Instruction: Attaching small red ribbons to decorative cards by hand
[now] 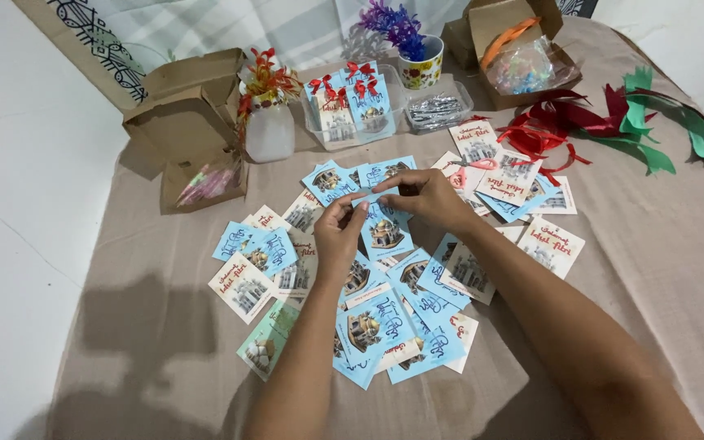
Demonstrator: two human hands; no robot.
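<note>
Dozens of small printed cards lie fanned over the cloth-covered desk, with cardboard boxes, a clear tray of ribboned cards, a cup and loose ribbons behind. Left hand and right hand meet mid-desk over a blue card. Fingers of both pinched closed on its top edge, apparently gripping it.

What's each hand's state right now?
Left hand: grip closed on the small blue printed paper card.
Right hand: fingers pinched at the same card's top edge.
</note>
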